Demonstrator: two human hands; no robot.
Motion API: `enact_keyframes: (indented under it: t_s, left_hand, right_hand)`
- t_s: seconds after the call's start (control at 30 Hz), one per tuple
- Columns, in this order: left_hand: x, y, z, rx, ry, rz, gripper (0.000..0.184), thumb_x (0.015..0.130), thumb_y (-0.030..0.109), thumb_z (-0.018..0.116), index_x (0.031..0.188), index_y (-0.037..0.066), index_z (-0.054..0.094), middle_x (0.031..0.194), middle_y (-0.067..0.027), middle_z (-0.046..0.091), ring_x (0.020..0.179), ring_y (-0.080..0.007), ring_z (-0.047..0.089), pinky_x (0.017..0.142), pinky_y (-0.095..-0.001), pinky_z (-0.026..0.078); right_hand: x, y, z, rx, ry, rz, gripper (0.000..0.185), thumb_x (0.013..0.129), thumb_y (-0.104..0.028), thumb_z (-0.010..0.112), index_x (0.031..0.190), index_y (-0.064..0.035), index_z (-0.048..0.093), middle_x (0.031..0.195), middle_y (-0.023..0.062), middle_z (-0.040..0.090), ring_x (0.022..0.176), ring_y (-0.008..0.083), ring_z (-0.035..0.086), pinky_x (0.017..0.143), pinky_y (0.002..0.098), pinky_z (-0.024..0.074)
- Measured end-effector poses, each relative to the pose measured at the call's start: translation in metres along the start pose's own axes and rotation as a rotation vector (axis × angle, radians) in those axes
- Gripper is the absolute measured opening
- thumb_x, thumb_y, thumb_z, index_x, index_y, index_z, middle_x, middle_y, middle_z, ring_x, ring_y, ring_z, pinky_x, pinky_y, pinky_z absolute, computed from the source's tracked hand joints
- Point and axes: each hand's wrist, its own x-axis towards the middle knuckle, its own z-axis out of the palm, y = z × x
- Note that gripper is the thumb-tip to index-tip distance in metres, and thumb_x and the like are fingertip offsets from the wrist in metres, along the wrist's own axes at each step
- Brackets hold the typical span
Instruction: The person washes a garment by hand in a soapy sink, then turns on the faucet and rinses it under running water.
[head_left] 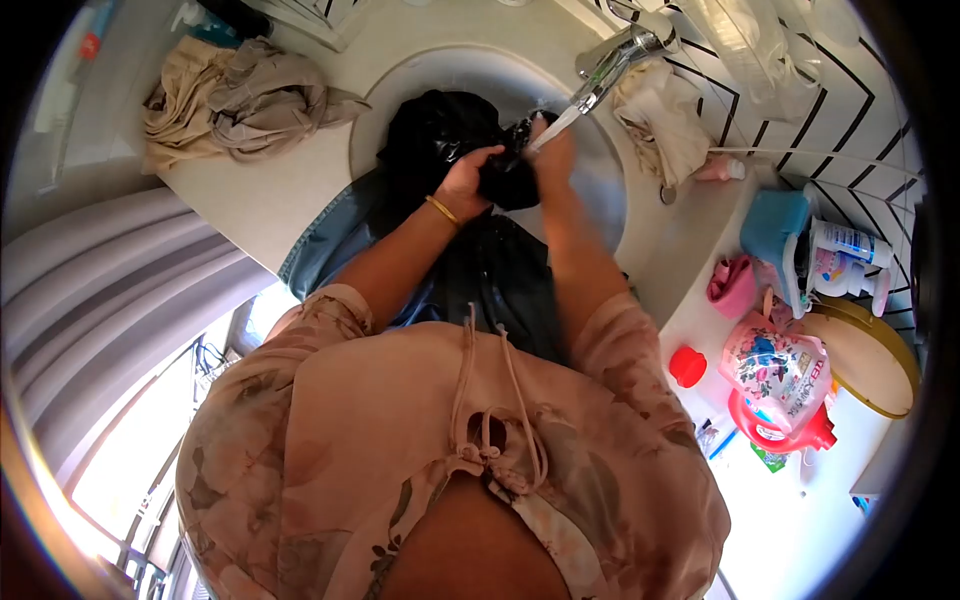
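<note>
A wet black garment [430, 130] is bunched in the white sink basin [598, 190]. My left hand [468, 182], with a gold bracelet at the wrist, is closed around one part of the cloth. On the other side, my right hand [553, 150] grips the same cloth, slightly blurred. Water runs from the chrome faucet [610, 75] onto the fabric by my right hand. Some white foam or splash shows there. Dark, shiny blue-green material [345, 225] hangs over the counter's front edge below my forearms.
Beige cloths [250, 100] lie on the counter at left, and a cream cloth [660, 115] is right of the faucet. The right ledge holds a detergent pouch [775, 365], a red cap [687, 367], a pink cloth item [732, 285] and bottles. A grey curtain [130, 290] hangs at left.
</note>
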Motion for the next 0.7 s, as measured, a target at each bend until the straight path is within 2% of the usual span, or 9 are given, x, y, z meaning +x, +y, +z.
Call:
enact_keyframes:
  t_s: [0.17, 0.2, 0.27, 0.33, 0.37, 0.4, 0.5, 0.57, 0.7]
  left_hand:
    - [-0.015, 0.029, 0.017, -0.108, -0.029, -0.095, 0.024, 0.081, 0.024, 0.054, 0.093, 0.005, 0.061, 0.089, -0.0077, 0.063, 0.086, -0.0228, 0.059, 0.083, -0.0336, 0.045]
    - [-0.006, 0.031, 0.011, 0.050, 0.068, 0.054, 0.028, 0.083, 0.025, 0.050, 0.099, 0.004, 0.058, 0.093, -0.0081, 0.062, 0.088, -0.0226, 0.057, 0.085, -0.0333, 0.044]
    - [0.003, 0.007, -0.014, -0.308, -0.463, 0.079, 0.032, 0.086, 0.026, 0.046, 0.106, 0.003, 0.054, 0.098, -0.0077, 0.059, 0.088, -0.0219, 0.056, 0.084, -0.0333, 0.044]
    - [0.034, 0.002, -0.034, -0.186, -0.432, 0.037, 0.033, 0.087, 0.025, 0.044, 0.111, 0.003, 0.050, 0.102, -0.0067, 0.056, 0.089, -0.0207, 0.055, 0.083, -0.0322, 0.045]
    - [0.042, 0.000, -0.072, 0.238, -0.106, 0.315, 0.030, 0.087, 0.026, 0.041, 0.103, 0.005, 0.056, 0.095, -0.0066, 0.059, 0.087, -0.0214, 0.055, 0.084, -0.0329, 0.044]
    - [-0.015, 0.011, 0.022, -0.024, -0.042, -0.048, 0.026, 0.084, 0.023, 0.047, 0.100, 0.005, 0.057, 0.094, -0.0075, 0.060, 0.089, -0.0203, 0.057, 0.082, -0.0322, 0.046]
    - [0.006, 0.004, 0.009, 0.018, -0.088, 0.087, 0.029, 0.084, 0.024, 0.046, 0.102, 0.005, 0.057, 0.104, -0.0099, 0.059, 0.097, -0.0222, 0.055, 0.086, -0.0352, 0.044]
    - [-0.009, 0.013, 0.032, -0.049, 0.013, 0.105, 0.030, 0.084, 0.025, 0.046, 0.103, 0.005, 0.057, 0.104, -0.0102, 0.059, 0.098, -0.0230, 0.055, 0.086, -0.0354, 0.044]
    - [0.016, 0.024, -0.003, -0.098, -0.250, 0.094, 0.024, 0.084, 0.024, 0.047, 0.094, 0.007, 0.059, 0.092, -0.0071, 0.062, 0.085, -0.0229, 0.058, 0.079, -0.0353, 0.046]
  right_hand:
    - [-0.038, 0.001, 0.006, 0.051, 0.097, -0.298, 0.033, 0.071, -0.023, 0.059, 0.095, 0.0007, 0.056, 0.100, 0.0257, 0.051, 0.093, 0.0411, 0.050, 0.081, 0.0423, 0.0409]
    - [-0.070, -0.023, -0.003, 0.053, -0.024, -0.347, 0.037, 0.069, -0.023, 0.061, 0.099, -0.0015, 0.056, 0.109, 0.0279, 0.045, 0.100, 0.0420, 0.046, 0.084, 0.0435, 0.0396]
    - [-0.120, -0.048, 0.004, -0.104, 0.076, -0.730, 0.035, 0.070, -0.027, 0.064, 0.094, -0.0038, 0.056, 0.104, 0.0254, 0.047, 0.097, 0.0379, 0.047, 0.082, 0.0459, 0.0385]
    - [-0.098, -0.030, 0.018, -0.360, 0.265, -0.703, 0.031, 0.070, -0.029, 0.063, 0.087, -0.0045, 0.059, 0.097, 0.0233, 0.053, 0.091, 0.0371, 0.051, 0.076, 0.0452, 0.0420]
    - [-0.059, 0.005, 0.034, -0.234, 0.222, -0.521, 0.032, 0.070, -0.029, 0.063, 0.091, -0.0050, 0.058, 0.103, 0.0217, 0.050, 0.094, 0.0393, 0.048, 0.077, 0.0458, 0.0418]
    - [-0.027, 0.021, 0.031, -0.125, 0.127, -0.352, 0.033, 0.070, -0.029, 0.062, 0.093, -0.0046, 0.058, 0.106, 0.0213, 0.048, 0.096, 0.0406, 0.046, 0.078, 0.0457, 0.0414]
    - [0.032, 0.028, 0.005, 0.133, -0.197, 0.135, 0.036, 0.072, -0.029, 0.060, 0.095, -0.0018, 0.056, 0.106, 0.0222, 0.047, 0.097, 0.0421, 0.044, 0.081, 0.0439, 0.0400]
    - [0.003, 0.013, 0.002, 0.184, -0.068, 0.000, 0.037, 0.073, -0.028, 0.060, 0.096, -0.0005, 0.055, 0.106, 0.0242, 0.047, 0.099, 0.0421, 0.044, 0.084, 0.0434, 0.0385]
    - [-0.113, -0.045, -0.003, -0.058, 0.122, -0.727, 0.039, 0.072, -0.027, 0.063, 0.098, 0.0004, 0.053, 0.105, 0.0230, 0.050, 0.098, 0.0343, 0.048, 0.081, 0.0423, 0.0396]
